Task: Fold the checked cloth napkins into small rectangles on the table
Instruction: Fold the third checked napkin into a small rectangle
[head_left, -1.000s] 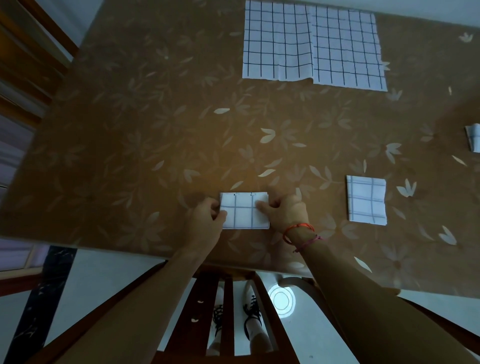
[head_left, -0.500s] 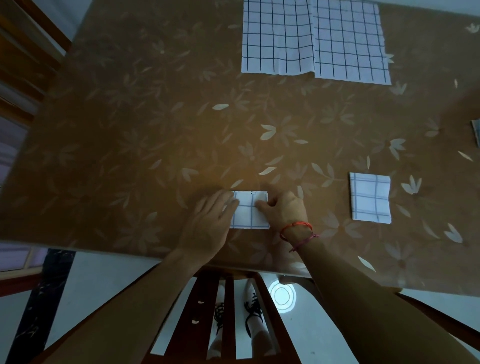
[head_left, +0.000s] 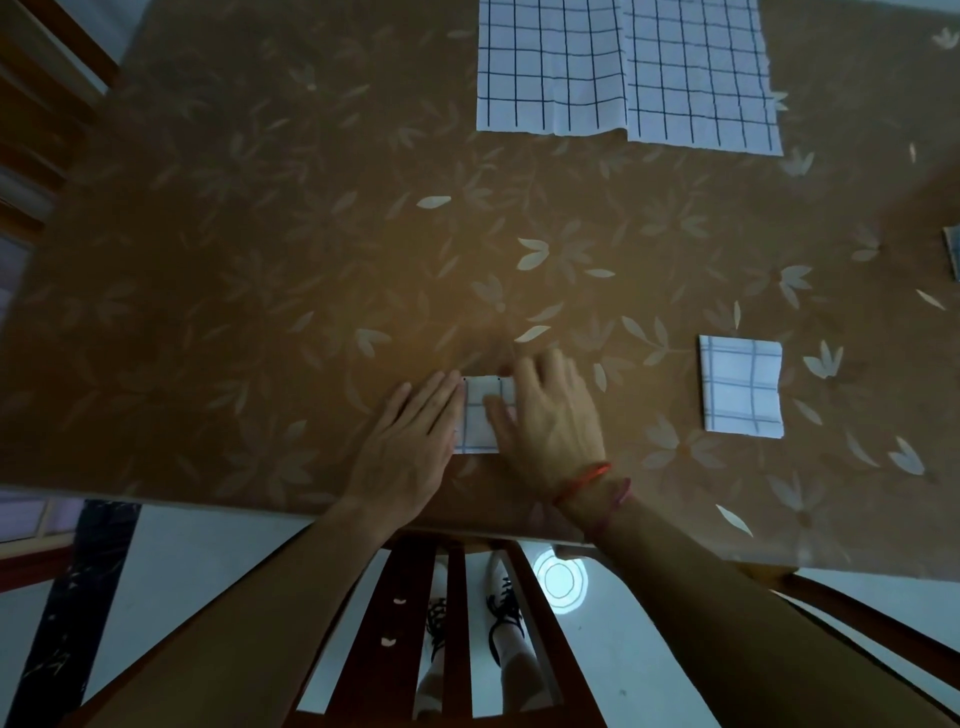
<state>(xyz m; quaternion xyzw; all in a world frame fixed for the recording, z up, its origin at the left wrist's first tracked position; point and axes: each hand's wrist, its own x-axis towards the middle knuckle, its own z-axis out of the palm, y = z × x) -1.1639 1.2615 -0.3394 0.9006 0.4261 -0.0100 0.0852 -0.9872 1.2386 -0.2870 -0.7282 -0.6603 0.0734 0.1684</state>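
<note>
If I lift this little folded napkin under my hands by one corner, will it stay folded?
Probably flops open: the left hand and right hand both press the folded napkin flat. Likely very light, being thin cloth. The finished napkin nearby has a bowed edge, so creases seem soft.

Flowered tablecloth, wooden chair, pale floor

A brown tablecloth (head_left: 260, 312) printed with pale leaves and flowers covers the table (head_left: 156, 493). Below the table's near edge stand the dark slats of a wooden chair (head_left: 452, 623). Between them, white shoes (head_left: 506, 618) with black laces rest on the pale floor (head_left: 639, 665), beside a round bright reflection (head_left: 561, 579).
</note>
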